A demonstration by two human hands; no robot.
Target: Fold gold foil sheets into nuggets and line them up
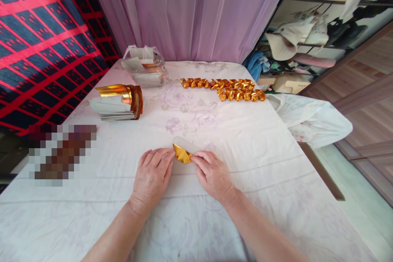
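Note:
Between my two hands, low over the tablecloth, is a partly folded sheet of gold foil paper (183, 154) with a pale backing showing along its far side. My left hand (153, 170) has its fingers drawn together at the sheet's left end, the thumb hidden from clear view. The right end is pinched by the thumb and fingers of my right hand (212, 172). Farther off to the left stands a stack of gold foil sheets (118, 104) with white backs, curled over at one side. Folded gold foil pieces (241, 95) lie in two rows at the back right.
A clear plastic bag of paper sheets (144, 67) sits at the table's back left. The flowered tablecloth (190, 229) covers the table. A white plastic bag (316, 120) hangs at the right edge, near shelves with caps (282, 41). A blurred patch (63, 155) hides something at left.

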